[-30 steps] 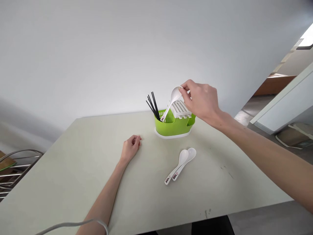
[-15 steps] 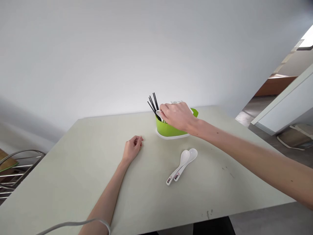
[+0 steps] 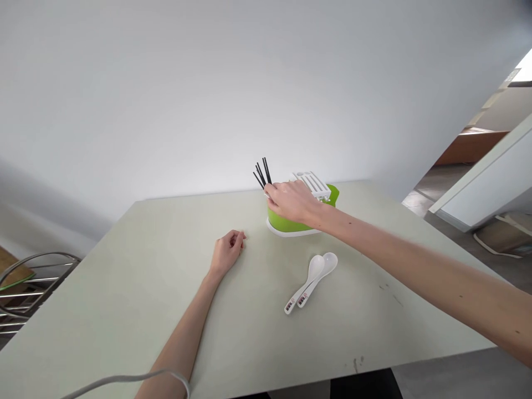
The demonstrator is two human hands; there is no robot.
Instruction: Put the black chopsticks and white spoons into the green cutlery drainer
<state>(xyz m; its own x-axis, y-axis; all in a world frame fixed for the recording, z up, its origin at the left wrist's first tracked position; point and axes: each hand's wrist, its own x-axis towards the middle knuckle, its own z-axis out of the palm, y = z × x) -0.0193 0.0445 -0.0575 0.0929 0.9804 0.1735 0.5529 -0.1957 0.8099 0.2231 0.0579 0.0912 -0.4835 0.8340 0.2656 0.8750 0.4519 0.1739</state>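
Note:
My right hand [image 3: 291,200] reaches over the left part of a green utensil holder [image 3: 286,224] with a white base. Its fingers are bent and pressed together around a white spoon, of which only a sliver shows beside the fingertips. Several black chopsticks [image 3: 262,173] stand in the holder just behind those fingers. A white slotted rack [image 3: 312,184] tops the holder's right part. My left hand [image 3: 229,249] rests on the table, loosely curled with nothing in it. Two white spoons [image 3: 311,280] lie overlapping on the table, in front of the holder.
The pale table [image 3: 166,310] meets a white wall [image 3: 208,100] behind the holder. A grey cable [image 3: 120,379] crosses my left forearm at the bottom. A metal rack [image 3: 33,288] stands off the table's left side.
My right hand has shifted slightly left and down at the holder, uncovering the slotted rack. The white spoon at its fingertips is now mostly hidden. My left hand stays resting on the table.

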